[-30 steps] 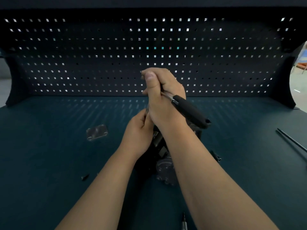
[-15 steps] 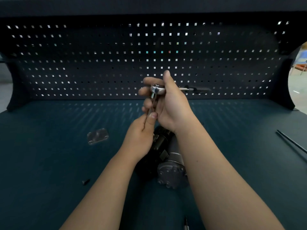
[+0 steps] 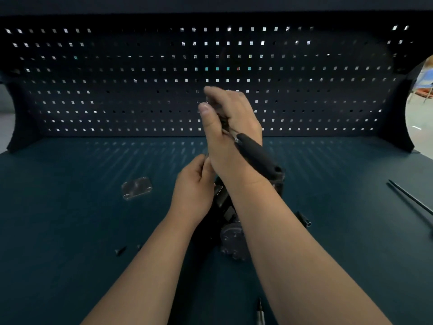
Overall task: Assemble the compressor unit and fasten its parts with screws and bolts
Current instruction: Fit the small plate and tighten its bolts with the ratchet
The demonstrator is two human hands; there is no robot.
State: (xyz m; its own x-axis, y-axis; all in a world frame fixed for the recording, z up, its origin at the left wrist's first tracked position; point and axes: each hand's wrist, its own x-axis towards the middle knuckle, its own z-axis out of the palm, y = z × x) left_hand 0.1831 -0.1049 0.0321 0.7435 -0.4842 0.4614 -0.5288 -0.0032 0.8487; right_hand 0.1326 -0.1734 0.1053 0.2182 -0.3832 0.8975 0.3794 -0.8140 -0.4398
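compressor unit (image 3: 230,240) lies on the desk (image 3: 70,231) under your wrists. your right hand (image 3: 225,137) grips the ratchet (image 3: 257,156), handle swung back toward you: another tightening stroke. your left hand (image 3: 192,186) curls beneath; its hold is hidden.

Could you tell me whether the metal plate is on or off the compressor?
Off: the plate lies flat on the table, left of the compressor, untouched.
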